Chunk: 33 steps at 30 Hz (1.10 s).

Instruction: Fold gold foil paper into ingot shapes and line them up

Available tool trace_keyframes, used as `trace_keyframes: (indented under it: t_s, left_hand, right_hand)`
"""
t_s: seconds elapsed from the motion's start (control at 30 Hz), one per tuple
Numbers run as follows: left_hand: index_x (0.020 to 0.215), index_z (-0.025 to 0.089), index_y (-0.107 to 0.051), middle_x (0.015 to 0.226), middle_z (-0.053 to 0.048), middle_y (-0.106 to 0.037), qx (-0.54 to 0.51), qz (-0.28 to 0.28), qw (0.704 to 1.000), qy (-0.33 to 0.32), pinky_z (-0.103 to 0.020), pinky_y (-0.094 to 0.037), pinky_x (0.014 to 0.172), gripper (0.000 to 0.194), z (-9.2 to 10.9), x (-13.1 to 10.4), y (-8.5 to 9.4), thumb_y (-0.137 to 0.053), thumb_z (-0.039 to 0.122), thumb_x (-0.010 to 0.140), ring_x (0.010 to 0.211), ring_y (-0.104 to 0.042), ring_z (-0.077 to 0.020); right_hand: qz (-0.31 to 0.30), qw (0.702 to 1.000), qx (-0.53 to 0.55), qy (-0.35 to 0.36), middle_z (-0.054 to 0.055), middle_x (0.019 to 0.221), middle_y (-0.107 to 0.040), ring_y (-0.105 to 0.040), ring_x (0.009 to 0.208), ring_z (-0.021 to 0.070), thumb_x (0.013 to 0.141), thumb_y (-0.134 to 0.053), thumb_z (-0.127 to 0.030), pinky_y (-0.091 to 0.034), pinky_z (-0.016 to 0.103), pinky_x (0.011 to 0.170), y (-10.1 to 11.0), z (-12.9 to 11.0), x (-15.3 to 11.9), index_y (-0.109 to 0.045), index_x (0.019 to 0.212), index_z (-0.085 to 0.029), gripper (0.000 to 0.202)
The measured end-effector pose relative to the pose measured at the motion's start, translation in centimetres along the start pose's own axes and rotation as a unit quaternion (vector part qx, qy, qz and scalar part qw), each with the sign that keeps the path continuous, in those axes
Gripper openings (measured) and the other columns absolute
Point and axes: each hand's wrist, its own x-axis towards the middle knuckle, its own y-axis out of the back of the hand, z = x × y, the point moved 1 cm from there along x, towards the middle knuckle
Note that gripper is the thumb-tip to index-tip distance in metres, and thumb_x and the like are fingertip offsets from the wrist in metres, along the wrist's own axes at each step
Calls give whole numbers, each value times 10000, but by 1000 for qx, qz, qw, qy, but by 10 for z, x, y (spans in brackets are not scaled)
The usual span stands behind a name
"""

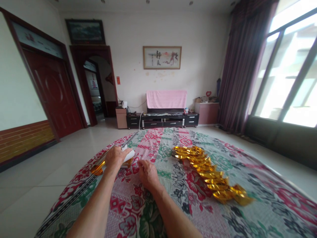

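My left hand (115,159) is closed around a white, rounded object (129,153), which looks like a roll; its exact kind is unclear. Just under that object, a bit of gold foil (128,161) shows. By the left wrist lies a shiny gold foil piece (98,168), partly hidden by the arm. To the right, my right hand (148,172) is closed with its fingertips pinched, apart from the left hand; whatever it may hold is too small to make out. Farther right, several folded gold foil ingots (210,173) lie in an overlapping, slanting row.
A flowered cloth (163,175) in red, green and grey covers the round surface before me. Beyond it stand a low black cabinet (173,123) and a pink cloth (166,99) over a screen. Purple curtains (237,66) hang beside the window at right.
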Motion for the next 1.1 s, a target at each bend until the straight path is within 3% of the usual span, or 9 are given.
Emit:
trace_keyframes:
  t_s: [0.1, 0.17, 0.27, 0.47, 0.6, 0.73, 0.9, 1.0, 1.1]
  left_hand:
    - [774, 170, -674, 860, -151, -676, 8, -11, 1000, -7, -311, -438, 634, 536, 1, 0, -2, -438, 639, 662, 833, -617, -292]
    - [768, 178, -673, 857, -143, -677, 11, -14, 1000, -15, -307, -439, 639, 519, 2, -1, -1, -440, 630, 665, 830, -618, -285]
    - [737, 189, -669, 851, -132, -680, 11, -20, 999, -25, -301, -435, 637, 502, 5, -2, 1, -441, 629, 662, 819, -620, -276]
    - [716, 195, -668, 837, -133, -682, 1, -39, 999, -26, -294, -415, 607, 543, 3, 1, 2, -415, 671, 650, 801, -618, -274]
    - [715, 189, -669, 817, -136, -684, -10, -23, 999, -24, -293, -395, 583, 593, 3, 3, 5, -390, 707, 639, 769, -615, -272]
    - [710, 201, -661, 781, -114, -686, -25, 37, 999, -19, -277, -370, 562, 547, 8, 0, 11, -389, 673, 669, 745, -609, -254]
    - [702, 207, -648, 741, -95, -678, -48, 100, 993, -25, -259, -350, 575, 467, 13, -5, 15, -410, 609, 709, 728, -596, -231]
    - [680, 191, -632, 729, -88, -674, -67, 173, 982, -32, -251, -337, 587, 434, 15, -8, 20, -408, 557, 746, 696, -584, -204]
    - [644, 170, -609, 681, -70, -659, -100, 217, 969, -56, -234, -326, 589, 419, 20, -12, 24, -406, 512, 776, 649, -555, -164]
  right_hand:
    - [2, 998, 33, 59, 80, 1048, -588, -540, 961, 163, 723, -383, -40, -419, 288, 841, 0, -2, -1, -524, 1110, -170, 432]
    - [2, 991, 52, 124, 98, 1250, -474, -430, 1148, 175, 690, -377, -26, -352, 338, 964, -1, -5, -2, -424, 1220, -154, 547]
    - [-13, 981, 61, 182, 133, 1374, -322, -273, 1275, 198, 648, -384, -31, -258, 408, 1042, -5, -9, -2, -289, 1308, -118, 672]
    - [-71, 983, 73, 155, 128, 1406, -268, -241, 1290, 235, 666, -410, -83, -248, 449, 1043, -11, -19, -1, -114, 1377, -133, 772]
    - [-129, 983, 56, 115, 94, 1395, -308, -275, 1265, 276, 693, -442, -134, -274, 483, 1008, -11, -23, -3, -149, 1378, -195, 747]
    - [-139, 983, 43, 110, 65, 1385, -335, -302, 1251, 272, 693, -446, -140, -282, 474, 996, -12, -23, -4, -199, 1366, -238, 724]
    - [-100, 985, 65, 126, 90, 1371, -345, -329, 1233, 237, 665, -458, -119, -302, 418, 998, -12, -21, -3, -253, 1336, -198, 705]
    - [-65, 980, 118, 143, 102, 1298, -427, -381, 1190, 212, 647, -455, -88, -330, 380, 984, -14, -20, -1, -330, 1282, -165, 652]
    - [-24, 972, 217, 83, 65, 1136, -551, -491, 1062, 180, 668, -431, -80, -394, 333, 916, -16, -14, 5, -449, 1177, -177, 518]
